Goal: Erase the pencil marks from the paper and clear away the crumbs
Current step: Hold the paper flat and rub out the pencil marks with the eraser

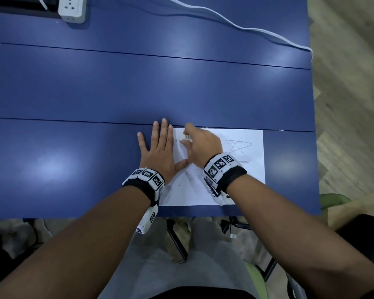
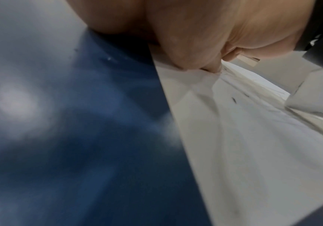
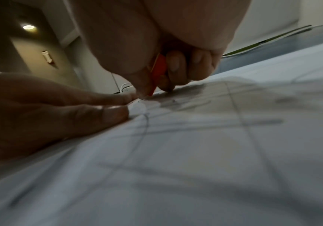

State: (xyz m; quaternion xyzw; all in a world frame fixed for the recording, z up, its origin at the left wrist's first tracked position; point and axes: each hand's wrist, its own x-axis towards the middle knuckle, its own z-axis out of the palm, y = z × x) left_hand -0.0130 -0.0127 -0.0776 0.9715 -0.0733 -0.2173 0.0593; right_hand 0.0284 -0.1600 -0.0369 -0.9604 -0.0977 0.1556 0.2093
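The paper lay flat near the front right of the blue surface, its long axis running left to right and its far edge lined up along a seam between the boards. Loose pencil marks crossed its far right part, and a few short dark specks showed nearer the front edge. The left hand was spread flat with fingers straight and apart, palm down across the paper's left edge, the thumb lying on the sheet and the other fingers reaching out over the bare blue board. The right hand was bent over the paper's far left corner, just beside the left hand's fingers, with its fingers curled and pinching an eraser in a red sleeve. In the right wrist view the eraser stood steeply tilted, long axis nearly upright, its lower tip down at the sheet close to the left hand's fingertips. In the head view only a small pale bit of it peeked out between the fingers. A white power strip sat at the far left corner of the surface, and a white cable trailed across the far right toward the edge.
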